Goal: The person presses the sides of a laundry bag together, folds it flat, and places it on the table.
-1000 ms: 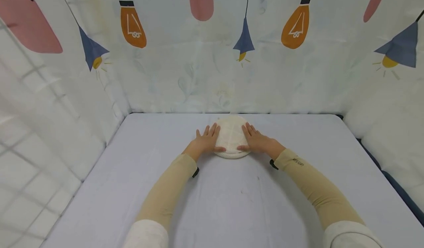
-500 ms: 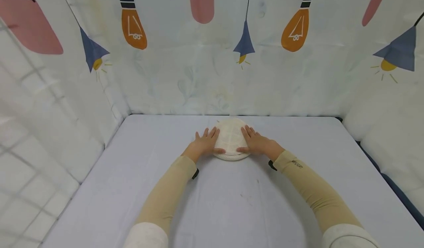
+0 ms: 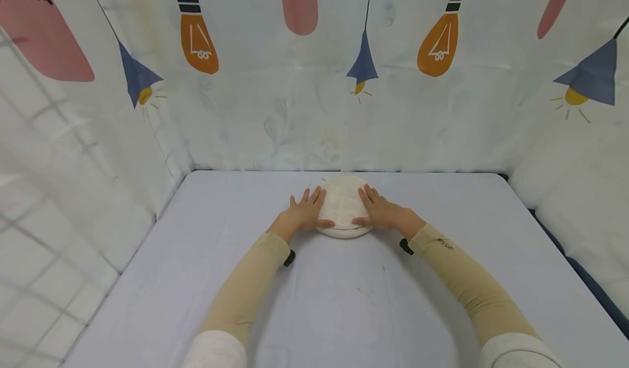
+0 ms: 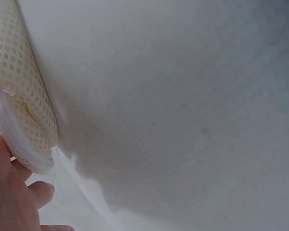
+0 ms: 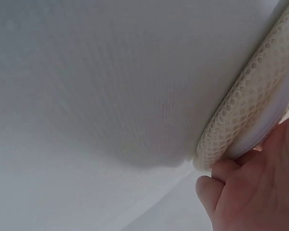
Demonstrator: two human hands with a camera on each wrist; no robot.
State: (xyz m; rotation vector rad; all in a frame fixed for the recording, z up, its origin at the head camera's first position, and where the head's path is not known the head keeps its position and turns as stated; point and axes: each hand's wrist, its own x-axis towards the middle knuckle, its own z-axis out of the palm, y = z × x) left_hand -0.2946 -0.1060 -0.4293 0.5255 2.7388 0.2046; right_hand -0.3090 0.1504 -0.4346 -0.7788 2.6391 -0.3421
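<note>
A round, cream mesh laundry bag (image 3: 342, 204) lies at the far middle of the table. Its honeycomb mesh (image 4: 19, 62) and a white band (image 4: 19, 127) along its edge show in the left wrist view. My left hand (image 3: 304, 212) rests against the bag's left side, fingers extended and spread, thumb across its near part. Mirroring it, my right hand (image 3: 383, 209) touches the right side with straight fingers and the thumb toward the front. In the right wrist view, the fingers of my right hand (image 5: 260, 187) lie along the bag's banded edge.
The bag sits on a table (image 3: 334, 302) with a pale cloth cover. Behind it hangs a white curtain (image 3: 304, 111) printed with lamps and bulbs, close to the table's far edge. Another curtain side (image 3: 59, 193) runs along the left.
The head view has tilted slightly, so the scene sits a little lower. Both hands keep their places on the laundry bag's sides.
</note>
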